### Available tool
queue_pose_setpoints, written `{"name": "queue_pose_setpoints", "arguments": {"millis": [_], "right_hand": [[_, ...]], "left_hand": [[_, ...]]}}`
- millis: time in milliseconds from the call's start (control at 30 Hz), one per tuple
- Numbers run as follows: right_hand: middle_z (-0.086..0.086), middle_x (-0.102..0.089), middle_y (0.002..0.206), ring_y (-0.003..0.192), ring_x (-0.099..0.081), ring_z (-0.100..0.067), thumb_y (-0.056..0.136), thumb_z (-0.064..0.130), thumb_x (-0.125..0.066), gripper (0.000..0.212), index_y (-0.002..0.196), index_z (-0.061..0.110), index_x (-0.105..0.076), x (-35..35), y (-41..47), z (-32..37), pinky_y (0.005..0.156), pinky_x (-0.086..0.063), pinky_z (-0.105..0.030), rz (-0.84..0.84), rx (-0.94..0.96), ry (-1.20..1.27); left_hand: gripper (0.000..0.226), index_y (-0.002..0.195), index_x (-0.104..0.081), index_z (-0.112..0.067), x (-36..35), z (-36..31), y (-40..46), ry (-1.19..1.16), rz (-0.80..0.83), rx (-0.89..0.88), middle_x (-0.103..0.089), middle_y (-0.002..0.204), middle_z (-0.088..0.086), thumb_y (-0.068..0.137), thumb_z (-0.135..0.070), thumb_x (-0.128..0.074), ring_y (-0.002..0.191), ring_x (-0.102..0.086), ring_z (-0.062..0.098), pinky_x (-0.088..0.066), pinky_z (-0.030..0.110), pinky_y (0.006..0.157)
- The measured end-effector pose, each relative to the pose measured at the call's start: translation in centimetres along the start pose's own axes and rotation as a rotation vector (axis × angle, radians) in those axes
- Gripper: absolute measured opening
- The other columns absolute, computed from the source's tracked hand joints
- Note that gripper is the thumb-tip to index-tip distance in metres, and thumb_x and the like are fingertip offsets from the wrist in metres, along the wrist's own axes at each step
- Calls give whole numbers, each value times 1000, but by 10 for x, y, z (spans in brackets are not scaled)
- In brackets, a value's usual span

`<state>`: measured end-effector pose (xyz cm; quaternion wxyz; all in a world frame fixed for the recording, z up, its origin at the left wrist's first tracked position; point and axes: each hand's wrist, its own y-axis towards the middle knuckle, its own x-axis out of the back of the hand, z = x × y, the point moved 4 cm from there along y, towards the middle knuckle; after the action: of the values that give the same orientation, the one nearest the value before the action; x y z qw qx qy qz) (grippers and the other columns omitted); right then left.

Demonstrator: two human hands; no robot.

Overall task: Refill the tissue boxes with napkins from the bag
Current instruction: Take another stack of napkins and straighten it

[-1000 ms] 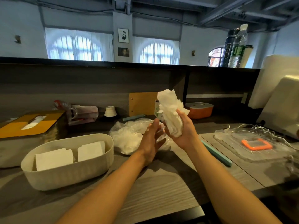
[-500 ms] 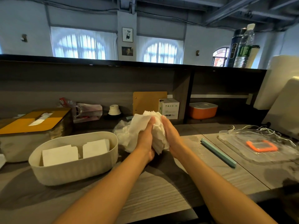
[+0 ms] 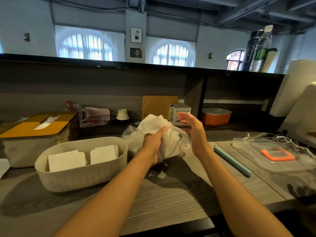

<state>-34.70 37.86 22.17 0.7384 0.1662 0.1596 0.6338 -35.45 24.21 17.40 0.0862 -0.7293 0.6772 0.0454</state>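
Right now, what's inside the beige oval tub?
The beige oval tub holds two stacks of white folded napkins side by side. Only their top sheets show; how deep they go, and anything beneath, is hidden.

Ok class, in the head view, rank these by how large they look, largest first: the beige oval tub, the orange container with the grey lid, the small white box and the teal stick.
1. Beige oval tub, nearest.
2. Orange container.
3. White box.
Teal stick: long but thin, unsure.
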Motion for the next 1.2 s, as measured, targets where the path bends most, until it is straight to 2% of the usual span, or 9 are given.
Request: {"name": "queue_pose_setpoints", "arguments": {"millis": [167,233,333,500,600,733,933,1067,1200], "right_hand": [[6,-57,128,112,-51,-5,96,31,-59,37,131,23,-58,-2,0,-4,83,-40,-17,263,-50,-216],[1,-61,122,110,-53,-11,93,33,-62,39,129,18,-60,-4,-3,-10,84,-41,-24,330,-171,-365],[1,-67,84,82,-61,-11,91,30,-65,26,108,11,-69,-4,-6,-10,70,-44,-23,343,-208,-476],[-6,-69,82,79,-65,-14,88,20,-71,8,90,14,-75,1,-4,-10,66,-50,-22,173,-109,-324],[-20,-67,78,68,-58,-18,87,16,-71,15,85,2,-74,1,-4,-12,63,-47,-26,100,-19,-323],[-24,-68,82,71,-61,-37,89,15,-68,13,84,4,-74,4,-1,-15,63,-49,-39,-7,9,-285],[-3,-70,87,86,-66,-20,96,19,-59,16,91,20,-74,10,-5,-9,76,-56,-32,-120,-69,44],[-1,-65,104,102,-63,-25,99,29,-56,11,98,29,-66,21,-7,-2,83,-59,-42,-230,-53,169],[-3,-63,114,103,-62,-24,99,27,-55,6,102,30,-60,31,-4,2,76,-60,-36,-326,-169,463]], "left_hand": [[40,119,-60,-19,2,-1,-10,330,298,47,-66,110,-1,89,-45,-68,99,-62,17,-52,30,80],[43,119,-58,-21,2,0,-8,398,319,43,-63,117,-3,88,-48,-68,107,-59,18,-49,32,91],[48,122,-55,-20,3,1,-9,466,310,65,-59,126,-1,88,-53,-66,116,-54,21,-45,35,100],[49,98,-58,-26,0,-3,-17,405,366,52,-64,115,1,75,-70,-61,113,-58,22,-44,40,106],[61,109,-62,-19,-2,-2,-20,300,389,60,-68,108,8,82,-72,-47,103,-63,23,-50,34,96],[67,120,-61,-17,-3,3,-18,17,404,191,-73,112,14,83,-71,-46,106,-69,32,-52,47,99],[63,125,-63,-17,-3,6,-14,-116,345,243,-72,114,16,91,-67,-45,107,-69,33,-51,51,101],[40,125,-63,-11,-1,5,-11,-108,254,225,-72,113,18,99,-40,-55,107,-68,35,-53,52,95],[35,132,-53,-14,3,5,-2,-72,116,100,-67,116,13,98,-19,-60,100,-68,33,-60,47,76]]}}
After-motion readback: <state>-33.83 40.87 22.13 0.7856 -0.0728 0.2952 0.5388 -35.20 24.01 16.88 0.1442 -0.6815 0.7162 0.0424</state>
